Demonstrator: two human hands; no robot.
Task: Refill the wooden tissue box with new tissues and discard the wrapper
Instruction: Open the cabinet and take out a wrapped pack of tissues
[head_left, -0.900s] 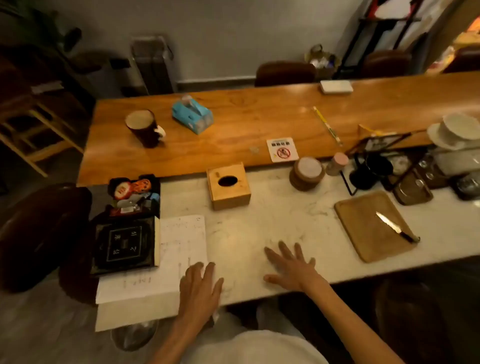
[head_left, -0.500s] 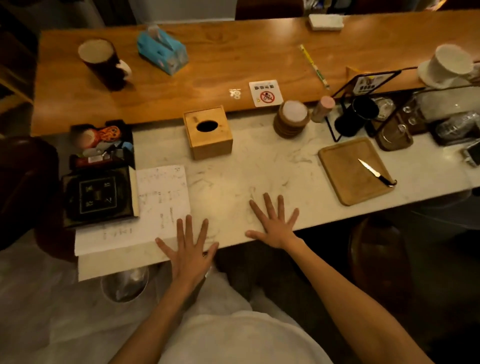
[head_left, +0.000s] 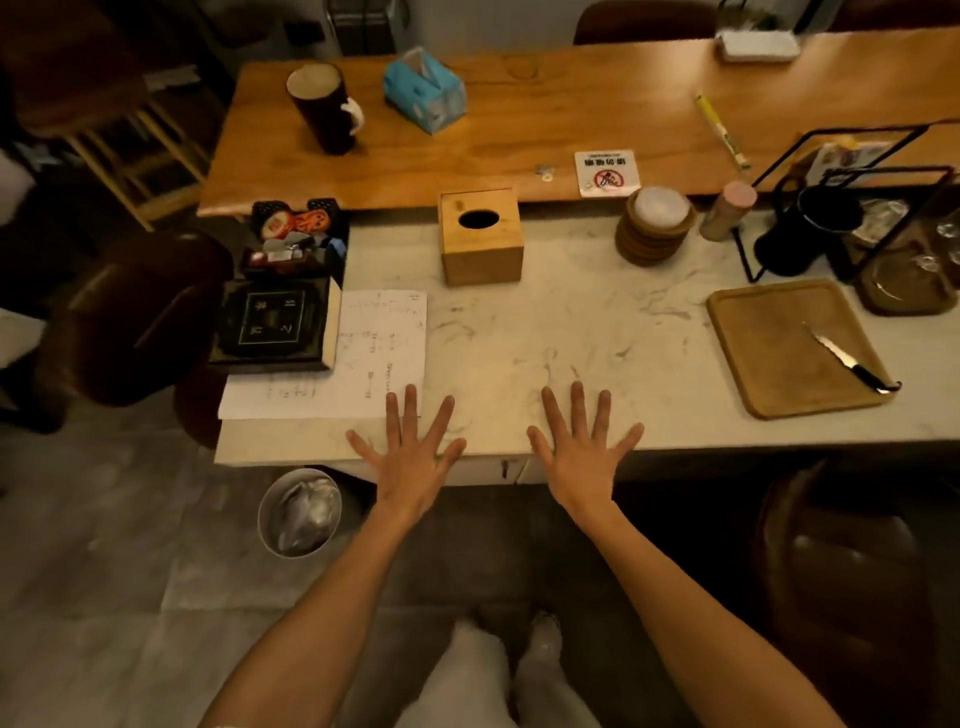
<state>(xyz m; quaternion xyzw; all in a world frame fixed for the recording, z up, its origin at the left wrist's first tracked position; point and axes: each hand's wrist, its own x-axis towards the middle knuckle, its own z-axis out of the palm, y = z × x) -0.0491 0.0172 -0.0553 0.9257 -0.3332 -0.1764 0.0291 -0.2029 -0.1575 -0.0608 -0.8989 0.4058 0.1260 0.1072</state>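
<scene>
Left hand (head_left: 410, 457) is held flat, palm down, fingers spread and released, nothing grasped. Its fingertips lie over the near edge of the counter (head_left: 571, 322), two of them at the lower right corner of a paper sheet (head_left: 363, 364). Right hand (head_left: 584, 454) is held likewise: flat, fingers splayed, empty, fingertips over bare marble near the counter edge. The two hands are set side by side, apart.

The box (head_left: 480, 236) is found upright at the far side of the counter, beyond and between the hands, well apart from both. It is roughly cubic; no long axis can be stated. Its oval slot faces upward, the oval's length running left to right. Inside the slot only darkness is seen.

A blue tissue pack (head_left: 425, 93) is noted on the wooden table (head_left: 571, 109) beyond, beside a dark mug (head_left: 323, 106); its long axis runs diagonally, far-left to near-right.

A bin (head_left: 300, 512) stands on the floor below the counter's left end. A tray (head_left: 779, 345) bearing a knife (head_left: 847, 361) lies to the right.
</scene>
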